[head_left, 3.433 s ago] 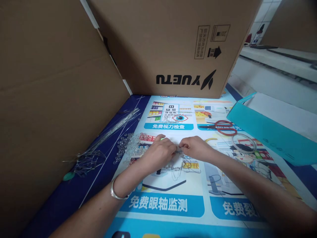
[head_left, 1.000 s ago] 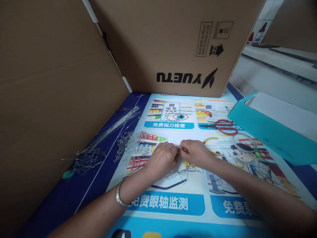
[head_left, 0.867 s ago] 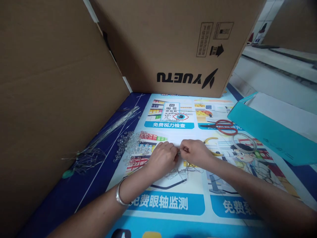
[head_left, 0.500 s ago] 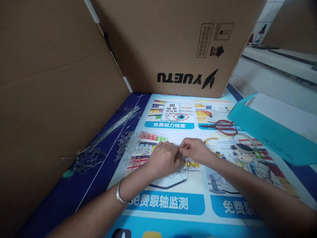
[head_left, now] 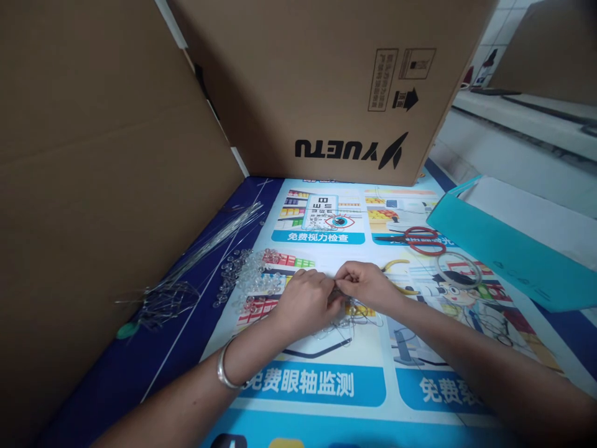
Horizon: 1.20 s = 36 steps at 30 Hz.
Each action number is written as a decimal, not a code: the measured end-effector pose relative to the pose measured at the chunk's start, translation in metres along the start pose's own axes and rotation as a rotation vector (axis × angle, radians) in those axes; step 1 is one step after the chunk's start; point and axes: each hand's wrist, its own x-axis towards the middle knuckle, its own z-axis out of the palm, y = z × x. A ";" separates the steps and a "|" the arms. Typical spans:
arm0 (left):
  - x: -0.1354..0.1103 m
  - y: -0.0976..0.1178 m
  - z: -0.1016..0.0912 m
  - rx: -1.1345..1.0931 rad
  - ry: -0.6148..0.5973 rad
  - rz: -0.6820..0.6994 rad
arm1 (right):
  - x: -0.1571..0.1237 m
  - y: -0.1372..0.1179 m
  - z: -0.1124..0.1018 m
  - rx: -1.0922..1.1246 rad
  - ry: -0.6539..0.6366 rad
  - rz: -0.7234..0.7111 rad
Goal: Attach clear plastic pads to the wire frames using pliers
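Observation:
My left hand (head_left: 305,298) and my right hand (head_left: 366,283) meet at the middle of a printed poster mat (head_left: 326,386), fingertips pinched together on a thin wire piece (head_left: 342,323) whose loops trail beneath them. What exactly sits between the fingertips is too small to make out. A silver bracelet (head_left: 222,373) circles my left wrist. A pile of clear beads (head_left: 249,277) lies just left of my left hand. Yellow-handled pliers (head_left: 396,274) lie partly hidden behind my right hand.
Tall cardboard boxes stand at the left (head_left: 93,155) and behind (head_left: 326,87). A bundle of long wires (head_left: 205,246) lies by the left box. Red scissors (head_left: 415,239), a clear ring (head_left: 459,270) and a teal paper bag (head_left: 508,249) lie at the right.
Both hands stay pinched together in nearly the same spot; my fingers have shifted slightly on the wire and the loops under them have moved a little.

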 end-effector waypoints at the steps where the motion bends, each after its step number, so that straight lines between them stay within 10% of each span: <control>1: 0.000 0.000 0.000 -0.001 0.006 -0.016 | 0.000 0.000 0.001 0.019 -0.001 -0.003; 36: 0.003 -0.020 -0.002 -0.029 -0.082 -0.028 | -0.001 -0.009 -0.006 0.260 -0.109 0.008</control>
